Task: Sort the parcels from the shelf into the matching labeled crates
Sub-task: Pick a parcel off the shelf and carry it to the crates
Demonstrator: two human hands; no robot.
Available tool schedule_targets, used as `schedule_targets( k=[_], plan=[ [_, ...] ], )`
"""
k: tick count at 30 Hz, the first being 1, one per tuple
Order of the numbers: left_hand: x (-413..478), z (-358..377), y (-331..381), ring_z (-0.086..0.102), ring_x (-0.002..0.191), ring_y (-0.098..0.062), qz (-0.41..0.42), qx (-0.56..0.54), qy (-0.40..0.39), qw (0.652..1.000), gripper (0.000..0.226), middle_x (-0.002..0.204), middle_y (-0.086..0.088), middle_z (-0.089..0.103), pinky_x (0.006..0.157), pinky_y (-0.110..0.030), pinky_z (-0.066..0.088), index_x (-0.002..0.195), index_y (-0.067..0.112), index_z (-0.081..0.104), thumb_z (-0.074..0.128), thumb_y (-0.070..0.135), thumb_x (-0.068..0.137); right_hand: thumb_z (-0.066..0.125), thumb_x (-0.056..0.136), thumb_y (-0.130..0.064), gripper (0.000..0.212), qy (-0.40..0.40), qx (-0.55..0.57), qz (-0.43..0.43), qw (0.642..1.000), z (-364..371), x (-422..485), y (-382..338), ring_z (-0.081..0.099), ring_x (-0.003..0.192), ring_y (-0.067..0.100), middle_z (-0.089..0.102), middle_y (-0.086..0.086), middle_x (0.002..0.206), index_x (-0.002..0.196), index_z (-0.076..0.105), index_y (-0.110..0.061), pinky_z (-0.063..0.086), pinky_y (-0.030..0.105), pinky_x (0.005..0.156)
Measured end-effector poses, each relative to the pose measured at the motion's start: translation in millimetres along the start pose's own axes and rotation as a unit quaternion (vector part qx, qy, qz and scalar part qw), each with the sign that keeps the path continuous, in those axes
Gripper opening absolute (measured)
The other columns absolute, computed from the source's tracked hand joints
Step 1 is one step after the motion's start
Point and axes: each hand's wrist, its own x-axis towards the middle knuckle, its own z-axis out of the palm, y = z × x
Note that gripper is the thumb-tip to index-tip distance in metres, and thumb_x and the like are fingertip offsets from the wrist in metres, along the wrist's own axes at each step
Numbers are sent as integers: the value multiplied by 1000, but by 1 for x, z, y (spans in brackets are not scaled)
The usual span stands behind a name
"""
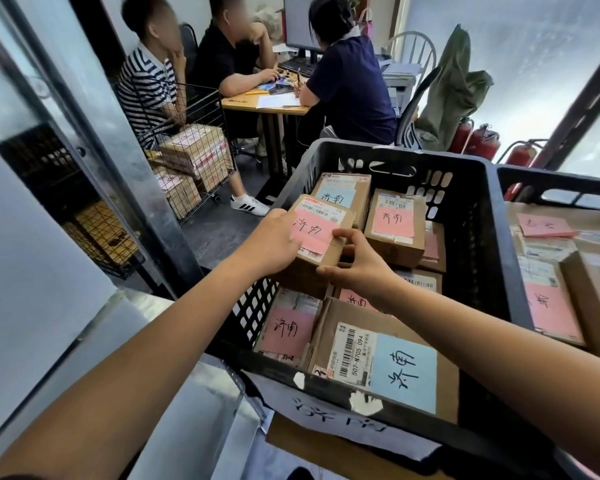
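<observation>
1. L hand [274,244] grips the left edge of a small cardboard parcel [321,233], fingers curled round it.
2. R hand [357,265] pinches the same parcel's near-right corner, thumb on top and fingers under.
3. The parcel carries a pink handwritten note and a barcode label. It sits inside the black crate [492,244], left-middle, over another brown box. Can't tell if it rests on that box or is held just above.
4. The crate has a white paper label [340,420] taped to its near wall.
5. Other parcels in the crate:
   - big box w/ blue note [402,372], near right
   - pink-note box [288,330], near left
   - blue-note box [340,194], far
   - pink-note box [395,223], far right
6. A 2nd crate [561,188] touches it on the right and also holds pink-note parcels.
7. Far left: wire cart [194,157] w/ boxes. Three people sit at a desk [267,102].
</observation>
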Motion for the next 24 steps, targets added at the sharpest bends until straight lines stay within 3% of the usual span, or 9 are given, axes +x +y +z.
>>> schedule_targets(
  k=[6, 9, 17, 21, 24],
  plan=[
    [-7, 15, -3, 32, 130, -27, -7, 19, -23, 1000, 45, 146, -12, 19, 107, -31, 27, 137, 1, 32, 44, 14, 96, 77, 72, -9, 77, 5, -49, -1, 999, 6, -1, 10, 47, 120, 29, 32, 10, 136, 131, 32, -29, 48, 45, 98],
    [-11, 24, -8, 29, 130, -31, -11, 35, -48, 998, 47, 146, -13, 13, 109, -34, 26, 137, 3, 28, 45, 15, 95, 76, 74, -10, 80, 1, -106, -11, 994, 9, -3, 15, 43, 123, 27, 27, 10, 136, 137, 29, -27, 39, 37, 107],
    [-6, 38, -10, 27, 133, -34, -20, 83, -132, 988, 60, 148, -16, 7, 111, -39, 24, 143, 5, 19, 47, 26, 95, 71, 81, -18, 83, -8, -203, 11, 979, 10, -6, 19, 39, 128, 24, 30, 11, 141, 147, 23, -24, 34, 29, 104],
    [-8, 47, -8, -10, 143, -33, -63, 77, -193, 976, 67, 152, -16, -24, 118, -42, 3, 147, 7, -11, 34, 24, 101, 69, 83, -22, 82, -11, -263, 5, 965, 14, -5, 21, 45, 120, 23, 31, 12, 141, 148, 19, -22, 35, 23, 97],
    [-9, 51, -12, -24, 140, -31, -60, 99, -216, 969, 68, 148, -16, -34, 117, -45, -3, 145, 9, -20, 28, 29, 102, 68, 84, -29, 83, -18, -306, -1, 952, 14, -5, 21, 42, 127, 26, 29, 13, 143, 149, 17, -24, 35, 30, 103]
  ],
)
